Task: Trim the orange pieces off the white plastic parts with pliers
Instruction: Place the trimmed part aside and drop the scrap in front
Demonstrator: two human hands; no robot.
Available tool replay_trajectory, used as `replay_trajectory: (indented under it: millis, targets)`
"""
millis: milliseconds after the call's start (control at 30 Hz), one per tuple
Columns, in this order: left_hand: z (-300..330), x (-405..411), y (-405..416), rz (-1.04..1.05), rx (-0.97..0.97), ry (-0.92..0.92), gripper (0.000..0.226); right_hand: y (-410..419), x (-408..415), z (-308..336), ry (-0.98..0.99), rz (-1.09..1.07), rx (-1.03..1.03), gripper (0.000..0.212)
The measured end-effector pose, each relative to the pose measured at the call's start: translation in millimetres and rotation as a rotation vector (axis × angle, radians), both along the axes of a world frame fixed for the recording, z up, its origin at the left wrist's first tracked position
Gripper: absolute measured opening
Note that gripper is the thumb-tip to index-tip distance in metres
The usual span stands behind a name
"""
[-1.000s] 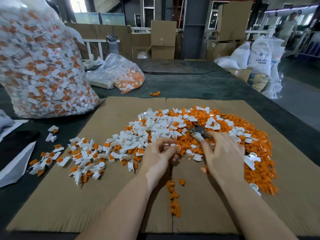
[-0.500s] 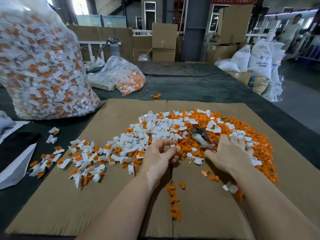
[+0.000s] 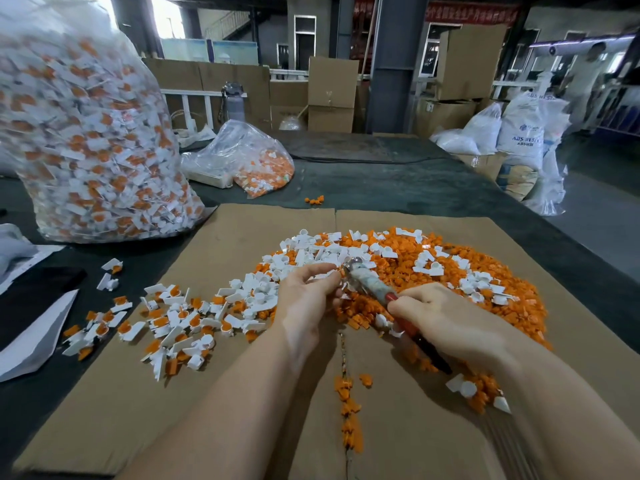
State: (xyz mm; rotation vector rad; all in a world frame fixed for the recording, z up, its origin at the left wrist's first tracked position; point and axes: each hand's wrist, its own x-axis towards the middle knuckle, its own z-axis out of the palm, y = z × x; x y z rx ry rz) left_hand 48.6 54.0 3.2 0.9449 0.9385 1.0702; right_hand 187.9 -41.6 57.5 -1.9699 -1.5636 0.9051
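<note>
My left hand (image 3: 306,299) pinches a small white plastic part (image 3: 329,274) between thumb and fingertips above the cardboard sheet (image 3: 207,393). My right hand (image 3: 446,320) grips the red-and-black handles of the pliers (image 3: 372,287), whose metal jaws point up-left and meet the part. A pile of cut orange pieces (image 3: 433,271) mixed with trimmed white parts lies behind both hands. Untrimmed white-and-orange parts (image 3: 166,320) are scattered to the left.
A big clear bag (image 3: 90,140) full of white-and-orange parts stands at the back left, a smaller bag (image 3: 249,161) behind the cardboard. White paper (image 3: 31,334) lies at the left edge. Boxes and white sacks (image 3: 519,143) fill the background, where a person (image 3: 588,77) stands.
My right hand left the orange pile, took up the pliers and brought their jaws to the part in my left hand. The left hand stayed in place.
</note>
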Motion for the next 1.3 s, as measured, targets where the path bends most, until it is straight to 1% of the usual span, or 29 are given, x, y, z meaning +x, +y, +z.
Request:
replay_trajectory:
  millis: [200,400,600,733,800,933,1033,1133,1200,1233,1300]
  targets:
    - [2,1,2,0.039,-0.018,0.007,0.011,-1,-5,4,0.151,0.027,-0.060,0.034]
    - [3,3,0,0.077,-0.044,0.009,0.015,1,-10,-1,0.173,0.041,-0.086,0.029]
    - [6,4,-4,0.093,-0.045,-0.024,0.016,2,-13,-4,0.056,0.042,0.007,0.034]
    - [5,5,-5,0.104,-0.041,-0.021,0.014,3,-16,-8,-0.111,0.036,0.094,0.034]
    - [2,6,-4,0.116,-0.025,0.004,0.014,2,-17,-10,-0.164,0.027,0.122,0.034]
    - [-3,7,-5,0.134,-0.017,0.031,0.012,2,-18,-17,-0.174,-0.021,0.148,0.034]
    - [-5,6,-7,0.122,-0.036,0.007,0.013,2,-18,-24,-0.223,-0.051,0.157,0.035]
    - [-4,1,-10,0.111,-0.043,0.001,0.012,0,-12,-33,-0.173,-0.090,0.200,0.036]
    - [-7,-5,-13,0.086,-0.003,0.064,0.011,0,-5,-41,-0.173,-0.147,0.236,0.036]
    - [-10,-8,-15,0.071,0.057,0.147,0.013,0,-1,-44,-0.222,-0.186,0.255,0.037]
    - [-16,-12,-18,0.024,0.214,0.320,0.019,4,7,-49,-0.386,-0.288,0.297,0.040]
